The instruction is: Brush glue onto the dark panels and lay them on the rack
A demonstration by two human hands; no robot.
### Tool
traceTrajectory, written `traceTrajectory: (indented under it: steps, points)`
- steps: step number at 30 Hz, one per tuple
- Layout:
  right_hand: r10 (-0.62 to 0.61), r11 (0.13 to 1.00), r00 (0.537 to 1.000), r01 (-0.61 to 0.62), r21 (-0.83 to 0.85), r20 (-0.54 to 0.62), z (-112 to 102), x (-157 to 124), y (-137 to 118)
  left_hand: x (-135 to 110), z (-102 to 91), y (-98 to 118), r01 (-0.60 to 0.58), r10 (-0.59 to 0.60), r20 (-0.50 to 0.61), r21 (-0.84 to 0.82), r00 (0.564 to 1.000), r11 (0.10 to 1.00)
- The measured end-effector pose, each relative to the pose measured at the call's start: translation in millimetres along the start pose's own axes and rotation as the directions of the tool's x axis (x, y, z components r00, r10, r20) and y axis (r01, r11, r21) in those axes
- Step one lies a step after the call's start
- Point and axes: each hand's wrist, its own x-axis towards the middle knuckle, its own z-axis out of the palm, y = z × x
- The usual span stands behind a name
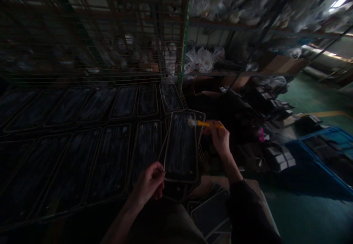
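My left hand [150, 184] pinches the near left corner of a dark rectangular panel with a pale rim [180, 146], holding it up in front of me. My right hand [219, 139] is closed round a yellow-handled brush [205, 124], whose pale bristles touch the panel's far right corner. A second, similar panel shows just behind the held one.
Several like panels lie in rows on a wire rack [82, 141] to the left. More panels are stacked near my lap [211, 212]. Shelves with plastic bags [204, 58] stand behind. A blue crate [325, 152] sits on the green floor at right.
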Motion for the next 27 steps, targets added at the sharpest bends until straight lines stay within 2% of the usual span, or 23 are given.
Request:
traceTrajectory:
  steps: [3,8,10,16,23,27]
  points:
    - [-0.044,0.999,0.999,0.044,-0.016,-0.027,15.9,9.7,2.3,0.4,0.2,0.0,0.005,-0.005,-0.001,0.006,1.000,1.000]
    - [-0.151,0.989,0.975,0.147,0.035,0.165,38.9,15.4,3.0,-0.9,2.6,1.0,0.004,-0.003,-0.033,0.012,0.999,1.000]
    - [-0.173,0.985,0.965,0.169,0.034,0.200,43.6,20.9,7.7,-1.4,4.2,1.1,-0.003,0.004,-0.054,0.012,0.999,1.000]
    - [-0.173,0.968,0.981,0.187,-0.169,0.092,35.2,23.4,14.8,-2.7,8.5,-0.7,-0.027,0.024,-0.102,-0.028,0.994,0.999]
    - [-0.155,0.945,0.988,0.149,-0.290,0.003,21.5,-5.4,7.6,-3.7,8.0,-2.7,-0.057,0.053,-0.102,-0.045,0.993,0.997]
    - [-0.132,0.929,0.990,0.106,-0.356,-0.051,13.2,-25.6,-5.7,-3.5,6.4,-4.1,-0.062,0.056,-0.097,-0.052,0.994,0.997]
